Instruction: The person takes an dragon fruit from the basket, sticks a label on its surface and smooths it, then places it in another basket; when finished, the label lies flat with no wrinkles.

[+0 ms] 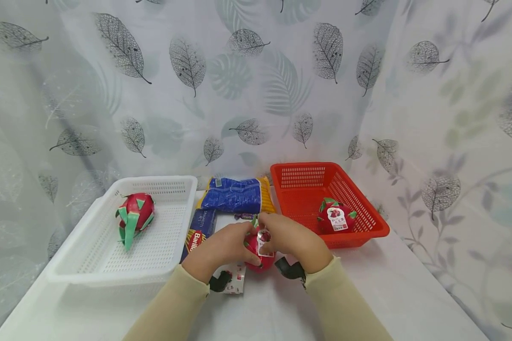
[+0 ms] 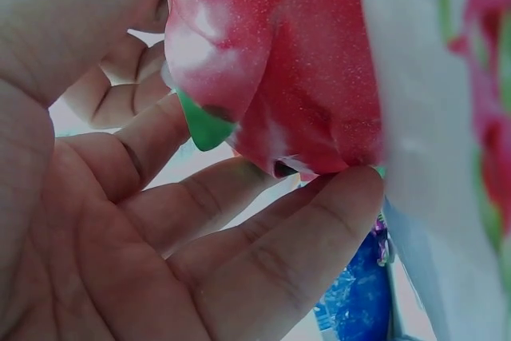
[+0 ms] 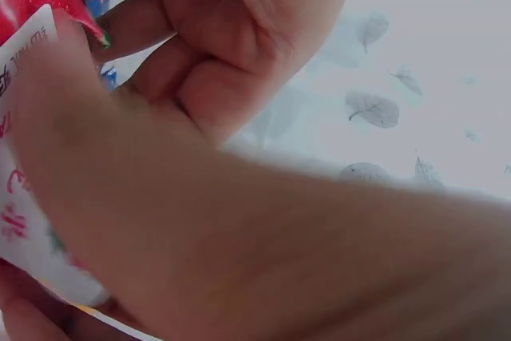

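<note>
Head view: the held dragon fruit (image 1: 262,266) is at or just above the worktop (image 1: 277,308); contact beneath cannot be confirmed. The left hand (image 1: 222,248) and right hand (image 1: 293,240) are together, each gripping it from its own side. Clock positions are taken from this fruit. The red basket (image 1: 296,201) stands at two o'clock with a labelled dragon fruit (image 1: 336,216) inside; the white basket (image 1: 166,227), between nine and ten, contains a plain dragon fruit (image 1: 143,213). A spaghetti box (image 1: 202,222) lies near ten, a blue and yellow bag (image 1: 234,195) past eleven, a printed sheet (image 1: 238,280) past seven.

Progress, in judgement: one fruit appears finished, one is in work, and one is left, with no label on its visible side.

Count: three dragon fruits, two baskets, two labels on fruits, one box, one bag, one sheet, one small purple item (image 1: 244,216).

Left wrist view: fingertips touch the fruit's underside; its white label (image 2: 423,101) stands at three o'clock in frame. Full adhesion cannot be told.

Right wrist view: a blurred thumb covers part of the label at nine o'clock; other fingers curl behind it.
</note>
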`<state>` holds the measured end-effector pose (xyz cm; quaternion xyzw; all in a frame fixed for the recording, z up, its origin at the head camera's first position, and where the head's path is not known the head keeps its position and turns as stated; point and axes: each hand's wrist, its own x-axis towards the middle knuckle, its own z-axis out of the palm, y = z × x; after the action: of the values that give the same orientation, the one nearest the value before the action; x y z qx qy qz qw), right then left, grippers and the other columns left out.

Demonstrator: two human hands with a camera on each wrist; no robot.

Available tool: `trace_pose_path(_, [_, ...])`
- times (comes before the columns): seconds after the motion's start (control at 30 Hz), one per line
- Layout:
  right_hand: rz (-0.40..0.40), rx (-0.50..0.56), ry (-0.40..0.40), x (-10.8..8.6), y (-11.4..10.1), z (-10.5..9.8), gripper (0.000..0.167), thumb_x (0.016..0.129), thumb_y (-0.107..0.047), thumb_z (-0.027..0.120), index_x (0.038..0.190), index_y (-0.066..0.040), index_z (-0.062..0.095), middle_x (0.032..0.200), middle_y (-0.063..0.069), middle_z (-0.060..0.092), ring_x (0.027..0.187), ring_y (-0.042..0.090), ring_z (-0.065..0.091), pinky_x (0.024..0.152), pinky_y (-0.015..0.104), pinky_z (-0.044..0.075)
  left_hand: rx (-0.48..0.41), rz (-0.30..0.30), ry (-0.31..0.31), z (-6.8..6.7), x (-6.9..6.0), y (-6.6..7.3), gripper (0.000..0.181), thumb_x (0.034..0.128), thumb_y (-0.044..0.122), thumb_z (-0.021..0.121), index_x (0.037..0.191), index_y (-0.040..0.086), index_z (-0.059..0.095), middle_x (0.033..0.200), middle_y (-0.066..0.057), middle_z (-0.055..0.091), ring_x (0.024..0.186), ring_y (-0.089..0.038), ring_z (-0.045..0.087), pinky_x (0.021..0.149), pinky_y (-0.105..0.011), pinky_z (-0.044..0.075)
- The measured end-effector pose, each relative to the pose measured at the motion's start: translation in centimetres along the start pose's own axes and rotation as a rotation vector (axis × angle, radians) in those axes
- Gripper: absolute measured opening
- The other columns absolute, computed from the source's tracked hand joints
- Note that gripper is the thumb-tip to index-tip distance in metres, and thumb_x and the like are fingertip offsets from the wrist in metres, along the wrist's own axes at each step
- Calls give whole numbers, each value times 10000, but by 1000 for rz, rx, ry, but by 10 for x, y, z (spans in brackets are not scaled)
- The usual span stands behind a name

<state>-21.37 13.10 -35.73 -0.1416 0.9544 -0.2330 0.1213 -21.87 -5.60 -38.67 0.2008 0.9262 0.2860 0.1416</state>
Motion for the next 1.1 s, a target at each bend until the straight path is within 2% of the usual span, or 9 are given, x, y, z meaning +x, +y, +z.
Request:
trace_pose_path(0.17, [-7,-36,25,1,1,1,413,897,-239,866,1244,-162,655,1057,14,689,987,183,656,878,413,655,9,2,3,0,1,0,698,757,353,976,1340,179,633,1245,-27,714,1125,-214,657,1007,-470,617])
trace_pose_path(0.37, [39,-73,44,6,-3,8,334,936,-243,828,1230,-119,732,1008,34,705,905,193,651,860,396,659,5,-2,5,0,1,0,696,755,341,979,1334,183,625,1239,-26,713,1127,-213,656,1020,-473,611])
trace_pose_path(0.57, [73,-159,112,12,-7,19,264,973,-286,784,1150,-100,721,956,47,666,903,201,622,904,394,652,-3,18,0,0,1,0,654,755,329,981,1285,179,627,1194,-7,711,1086,-190,653,1011,-445,611])
trace_pose_path(0.67, [87,-154,148,12,-7,23,260,963,-219,794,1175,-91,716,994,55,684,927,206,619,923,398,645,6,32,4,1,1,-1,631,755,329,981,1255,172,629,1164,1,708,1060,-179,649,997,-425,611])
trace_pose_path(0.87, [79,-163,177,9,-5,26,416,906,-106,834,1290,-67,679,1181,94,712,1079,235,644,1034,437,610,16,35,4,1,0,-1,629,752,332,983,1238,154,625,1127,0,699,1025,-176,642,976,-411,611])
trace_pose_path(1.0, [72,-148,129,1,-7,19,564,896,-129,851,1414,-96,629,1311,90,689,1217,255,634,1058,471,599,10,22,3,0,0,0,643,756,329,981,1264,153,627,1140,-1,700,1045,-182,645,969,-414,619])
trace_pose_path(1.1, [69,-165,93,-7,-11,8,538,906,-177,849,1405,-119,655,1300,81,700,1206,254,651,1016,483,620,-18,8,-2,0,1,0,654,759,317,979,1287,162,627,1162,-5,701,1081,-196,651,970,-429,627])
